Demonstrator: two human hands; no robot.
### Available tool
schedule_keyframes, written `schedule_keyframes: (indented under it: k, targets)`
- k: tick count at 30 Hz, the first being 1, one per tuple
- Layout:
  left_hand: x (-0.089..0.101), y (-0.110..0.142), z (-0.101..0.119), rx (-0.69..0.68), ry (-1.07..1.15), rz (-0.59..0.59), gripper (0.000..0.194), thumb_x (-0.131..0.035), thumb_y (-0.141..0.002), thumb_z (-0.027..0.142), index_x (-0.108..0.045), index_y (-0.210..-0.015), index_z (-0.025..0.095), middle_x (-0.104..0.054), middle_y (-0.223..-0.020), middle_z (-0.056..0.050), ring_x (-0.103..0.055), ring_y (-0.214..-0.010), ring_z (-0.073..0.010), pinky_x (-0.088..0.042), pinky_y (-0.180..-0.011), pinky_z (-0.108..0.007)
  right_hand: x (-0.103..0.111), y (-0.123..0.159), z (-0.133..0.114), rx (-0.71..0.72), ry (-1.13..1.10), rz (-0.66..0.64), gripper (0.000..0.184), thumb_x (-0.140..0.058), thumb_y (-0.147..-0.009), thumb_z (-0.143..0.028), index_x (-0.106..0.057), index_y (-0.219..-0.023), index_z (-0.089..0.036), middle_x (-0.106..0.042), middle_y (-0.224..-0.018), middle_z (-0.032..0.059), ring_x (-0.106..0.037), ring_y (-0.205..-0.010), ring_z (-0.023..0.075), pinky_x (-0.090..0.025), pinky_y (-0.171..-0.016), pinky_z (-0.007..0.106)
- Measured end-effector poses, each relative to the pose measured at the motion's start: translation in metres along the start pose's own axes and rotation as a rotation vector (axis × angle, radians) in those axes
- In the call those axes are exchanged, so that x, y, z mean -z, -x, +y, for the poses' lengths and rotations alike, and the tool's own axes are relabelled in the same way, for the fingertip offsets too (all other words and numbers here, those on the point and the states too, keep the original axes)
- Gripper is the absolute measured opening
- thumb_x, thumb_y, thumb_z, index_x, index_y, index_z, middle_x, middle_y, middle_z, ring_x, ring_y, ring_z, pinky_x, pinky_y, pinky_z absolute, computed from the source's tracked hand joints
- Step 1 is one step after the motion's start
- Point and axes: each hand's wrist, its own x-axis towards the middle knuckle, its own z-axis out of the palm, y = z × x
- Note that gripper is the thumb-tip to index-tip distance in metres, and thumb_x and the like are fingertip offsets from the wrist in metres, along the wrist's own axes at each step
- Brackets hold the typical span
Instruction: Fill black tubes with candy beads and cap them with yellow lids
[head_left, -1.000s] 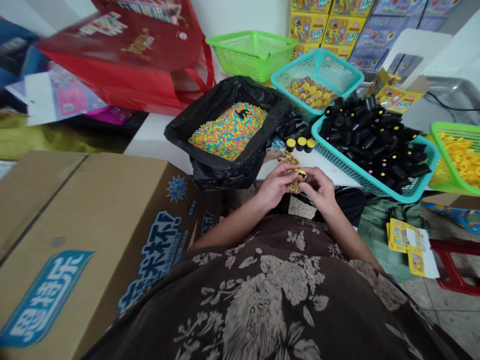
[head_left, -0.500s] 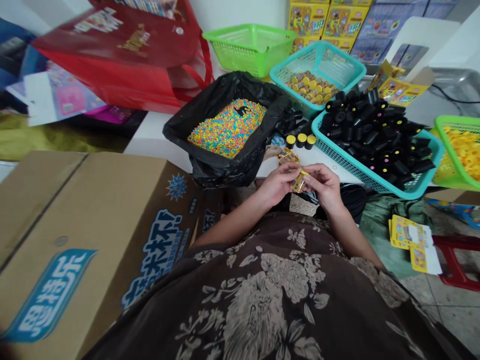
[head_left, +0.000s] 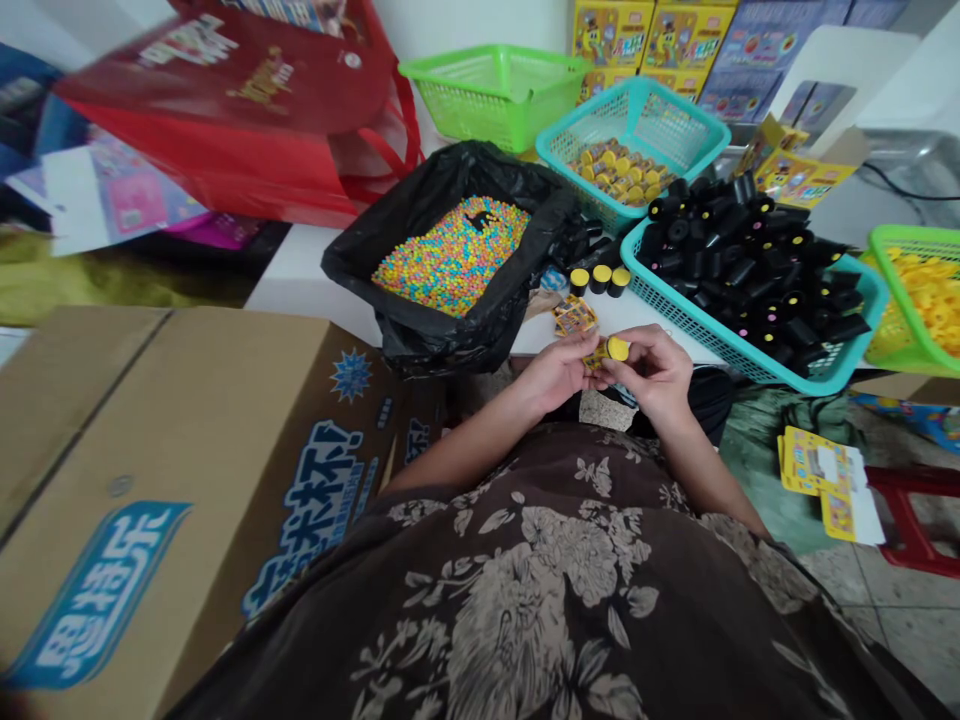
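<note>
My left hand (head_left: 557,376) and my right hand (head_left: 658,368) meet in front of my body, fingers closed around one small yellow-capped container (head_left: 618,348). Its round yellow end faces up towards me, and a yellow printed label (head_left: 595,356) shows at its side, by my left fingertips. Just beyond the hands, a small stack of yellow printed labels (head_left: 574,316) lies on the white table (head_left: 679,340). Behind it three short black containers with yellow tops (head_left: 601,279) stand in a row.
A black-bag-lined bin of coloured candy beads (head_left: 454,255) sits left of the hands. To the right, a turquoise basket (head_left: 720,348) is heaped with black containers. Another turquoise basket (head_left: 551,165) holds labelled ones. A large cardboard box (head_left: 187,400) stands at my left.
The container has turned in my fingers, so its round yellow end now faces me rather than showing edge-on. My right hand has shifted slightly right.
</note>
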Motion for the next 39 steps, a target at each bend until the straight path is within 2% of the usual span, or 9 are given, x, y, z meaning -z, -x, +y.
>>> schedule_keyframes:
  k: [5,10,15,20,24,27,32,36,39]
  targets:
    - [-0.001,-0.002,0.003,-0.116,0.014,0.091,0.02,-0.085,-0.076,0.016,-0.068,-0.087,0.017,-0.073,-0.08,0.001,-0.068,-0.067,-0.011,-0.051,-0.065,-0.024,-0.001,-0.002,-0.002,0.217,0.257,0.012,0.029,-0.08,-0.088,-0.033,-0.075,-0.116,-0.027,-0.066,-0.082,-0.0011,-0.054,-0.058,0.0127,-0.05,-0.057,0.03]
    - [-0.001,0.001,0.002,-0.175,-0.063,0.135,0.022,-0.086,-0.074,0.02,-0.065,-0.08,0.016,-0.069,-0.069,0.002,-0.059,-0.053,-0.0081,-0.043,-0.053,-0.022,0.004,-0.002,-0.001,0.177,0.284,-0.081,0.026,-0.077,-0.092,-0.043,-0.077,-0.111,-0.025,-0.061,-0.071,-0.0016,-0.056,-0.062,0.0161,-0.051,-0.059,0.032]
    - [0.0,0.0,0.002,-0.132,-0.069,0.125,0.023,-0.085,-0.079,0.029,-0.067,-0.085,0.016,-0.065,-0.066,0.003,-0.053,-0.046,-0.0073,-0.034,-0.044,-0.022,0.006,-0.001,0.001,0.164,0.307,-0.136,0.032,-0.073,-0.093,-0.044,-0.075,-0.119,-0.026,-0.071,-0.092,0.006,-0.063,-0.073,0.0199,-0.055,-0.062,0.035]
    - [0.0,-0.002,0.001,-0.128,-0.061,0.119,0.026,-0.087,-0.078,0.029,-0.065,-0.085,0.017,-0.068,-0.07,0.002,-0.061,-0.056,-0.0093,-0.044,-0.055,-0.021,0.001,0.001,0.007,0.188,0.4,-0.082,0.03,-0.072,-0.093,-0.041,-0.074,-0.117,-0.025,-0.068,-0.081,0.0025,-0.059,-0.065,0.0183,-0.054,-0.061,0.035]
    - [-0.003,-0.006,0.0,0.013,0.041,0.134,0.024,-0.078,-0.089,0.038,-0.068,-0.085,0.016,-0.068,-0.068,-0.001,-0.064,-0.062,-0.0127,-0.051,-0.067,-0.026,0.0,0.004,0.011,0.318,0.562,-0.036,0.026,-0.063,-0.098,-0.033,-0.072,-0.12,-0.024,-0.073,-0.096,0.0089,-0.068,-0.083,0.0231,-0.059,-0.073,0.04]
    - [-0.007,-0.008,0.0,0.016,0.135,0.191,0.014,-0.075,-0.091,0.027,-0.069,-0.085,0.016,-0.068,-0.07,0.0,-0.062,-0.062,-0.0106,-0.05,-0.067,-0.025,0.0,0.005,0.012,0.373,0.614,-0.058,0.028,-0.066,-0.098,-0.035,-0.07,-0.123,-0.024,-0.073,-0.102,0.0109,-0.069,-0.09,0.0253,-0.059,-0.078,0.042]
    - [-0.009,-0.008,0.002,-0.003,0.176,0.179,0.009,-0.076,-0.089,0.021,-0.07,-0.089,0.015,-0.072,-0.074,-0.001,-0.065,-0.064,-0.0109,-0.052,-0.067,-0.024,-0.003,0.007,0.018,0.388,0.617,0.077,0.035,-0.071,-0.096,-0.039,-0.068,-0.128,-0.025,-0.072,-0.095,0.0081,-0.067,-0.084,0.0246,-0.059,-0.074,0.041]
    - [-0.01,-0.01,0.001,-0.006,0.205,0.191,0.009,-0.076,-0.09,0.022,-0.07,-0.088,0.016,-0.07,-0.071,0.001,-0.063,-0.061,-0.0096,-0.051,-0.064,-0.023,-0.003,0.009,0.021,0.437,0.669,0.022,0.034,-0.067,-0.098,-0.031,-0.068,-0.131,-0.025,-0.072,-0.098,0.0094,-0.068,-0.087,0.0252,-0.059,-0.076,0.041]
    - [-0.011,-0.01,0.002,-0.014,0.223,0.219,0.002,-0.072,-0.091,0.016,-0.071,-0.089,0.016,-0.071,-0.073,0.001,-0.064,-0.062,-0.0086,-0.049,-0.061,-0.021,-0.003,0.009,0.021,0.415,0.566,0.028,0.041,-0.072,-0.095,-0.034,-0.067,-0.135,-0.025,-0.073,-0.103,0.01,-0.068,-0.091,0.0264,-0.06,-0.08,0.043]
